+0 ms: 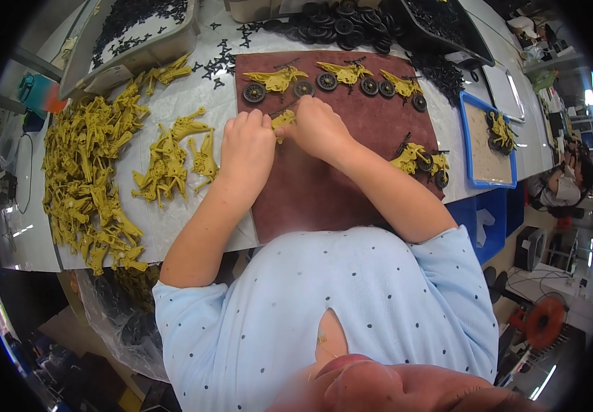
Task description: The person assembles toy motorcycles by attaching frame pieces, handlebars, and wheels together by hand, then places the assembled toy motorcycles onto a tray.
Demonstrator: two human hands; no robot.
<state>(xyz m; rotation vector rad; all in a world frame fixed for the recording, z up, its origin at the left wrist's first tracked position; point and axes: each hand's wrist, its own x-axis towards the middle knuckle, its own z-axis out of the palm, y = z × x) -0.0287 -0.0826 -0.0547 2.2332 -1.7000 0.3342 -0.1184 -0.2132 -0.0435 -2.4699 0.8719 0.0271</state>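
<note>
Over the dark red mat (324, 192), my left hand (247, 144) and my right hand (322, 128) meet at a yellow toy motorcycle body (283, 121). Both hands are closed on it, the left from its left side and the right with thumb and fingers from its right. My fingers cover much of the part. A thin black piece shows near its upper edge. Just beyond my hands stands a row of yellow toy motorcycles with black wheels, one at the left (276, 81), one in the middle (346, 73) and one at the right (402, 87).
Left of the mat lies a large pile of yellow bodies (90, 172), with a smaller group (169, 161) beside it. Small black parts fill a grey bin (193, 31). Black wheels (341, 27) are heaped at the back. At right, a blue-rimmed tray (469, 147) holds finished-looking motorcycles.
</note>
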